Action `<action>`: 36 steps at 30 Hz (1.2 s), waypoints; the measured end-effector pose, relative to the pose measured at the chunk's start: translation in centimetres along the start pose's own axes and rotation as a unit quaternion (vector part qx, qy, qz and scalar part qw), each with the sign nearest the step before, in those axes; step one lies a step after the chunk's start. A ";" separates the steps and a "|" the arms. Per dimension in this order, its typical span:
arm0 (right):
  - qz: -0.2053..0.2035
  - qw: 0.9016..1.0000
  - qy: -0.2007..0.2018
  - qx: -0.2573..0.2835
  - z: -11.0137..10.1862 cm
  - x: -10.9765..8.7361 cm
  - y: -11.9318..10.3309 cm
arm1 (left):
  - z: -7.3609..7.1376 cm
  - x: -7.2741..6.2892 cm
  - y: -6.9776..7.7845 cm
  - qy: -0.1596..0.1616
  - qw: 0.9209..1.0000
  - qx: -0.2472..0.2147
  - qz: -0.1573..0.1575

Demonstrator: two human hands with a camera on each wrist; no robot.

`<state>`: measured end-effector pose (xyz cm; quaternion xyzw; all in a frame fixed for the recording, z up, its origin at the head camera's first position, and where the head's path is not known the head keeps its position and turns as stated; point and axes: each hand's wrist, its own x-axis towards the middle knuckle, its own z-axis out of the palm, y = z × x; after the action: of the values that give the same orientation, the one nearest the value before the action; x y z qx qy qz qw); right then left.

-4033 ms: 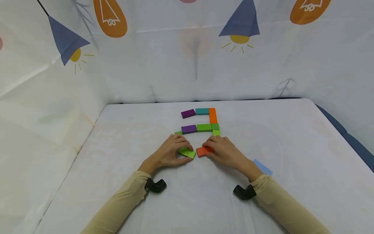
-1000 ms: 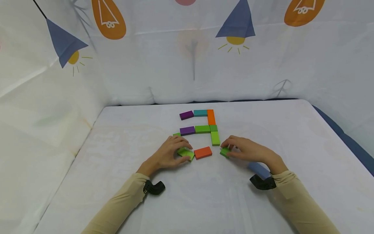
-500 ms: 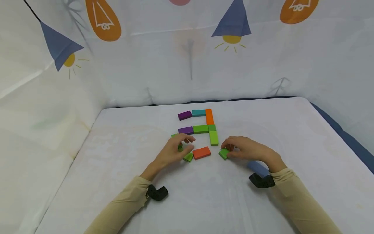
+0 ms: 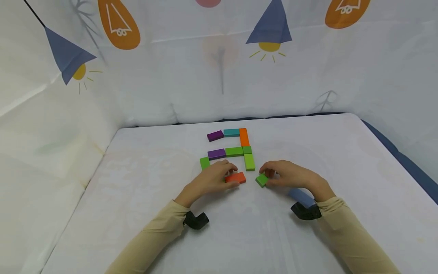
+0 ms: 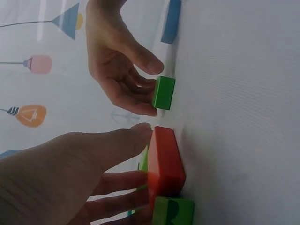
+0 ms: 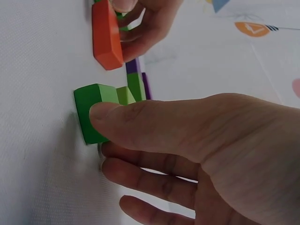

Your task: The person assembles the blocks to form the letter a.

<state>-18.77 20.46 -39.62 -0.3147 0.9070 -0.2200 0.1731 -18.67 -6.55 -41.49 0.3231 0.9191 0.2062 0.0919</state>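
Note:
My left hand (image 4: 213, 178) is at an orange-red block (image 4: 239, 177) lying on the table, thumb at its near side and fingers along its far side. A green block (image 5: 173, 211) touches the near end of that red block in the left wrist view; the hand hides it from the head camera. To the right, my right hand (image 4: 291, 173) pinches a small green block (image 4: 261, 180) between thumb and fingers, low over the table. A short gap separates this block from the red one. Behind it lies a light green block (image 4: 249, 162).
Farther back, a bent row runs through purple (image 4: 216, 154), green (image 4: 234, 152), orange (image 4: 244, 137), teal (image 4: 231, 133) and dark purple (image 4: 215, 136) blocks. Another green block (image 4: 204, 163) sits at its left end. A blue block (image 4: 301, 197) lies beneath the right wrist.
The left hand has left the light green blocks and moved right to the red block. The right hand earlier let go of the red block and now has the small green one.

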 end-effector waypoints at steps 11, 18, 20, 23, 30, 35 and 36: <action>0.018 1.000 -0.002 0.006 0.0 0.0 0.0 | 0.1 0.2 0.6 0.002 0.999 0.029 -0.014; 0.012 1.000 -0.001 0.010 0.2 0.1 0.0 | 0.2 -0.2 0.5 0.010 0.999 0.029 -0.008; 0.011 1.000 0.002 0.008 0.2 0.2 0.0 | 0.3 -0.2 0.5 0.013 0.999 0.030 -0.008; 0.012 1.000 0.006 0.007 0.3 0.3 -0.1 | 0.4 -0.2 0.5 0.016 0.999 0.031 -0.010; 0.027 1.000 0.015 0.000 0.6 0.6 -0.2 | 0.5 -0.2 0.3 0.016 0.999 0.031 -0.014; 0.036 0.999 0.027 -0.006 0.7 0.8 -0.5 | 0.5 -0.2 0.2 0.013 0.999 0.028 -0.014; 0.038 0.999 0.029 -0.006 0.7 0.8 -0.6 | 0.5 -0.2 0.2 0.013 0.999 0.028 -0.012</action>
<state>-18.73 19.30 -40.07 -0.2750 0.9241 -0.2168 0.1531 -18.25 -6.33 -41.87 0.3115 0.9296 0.1829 0.0736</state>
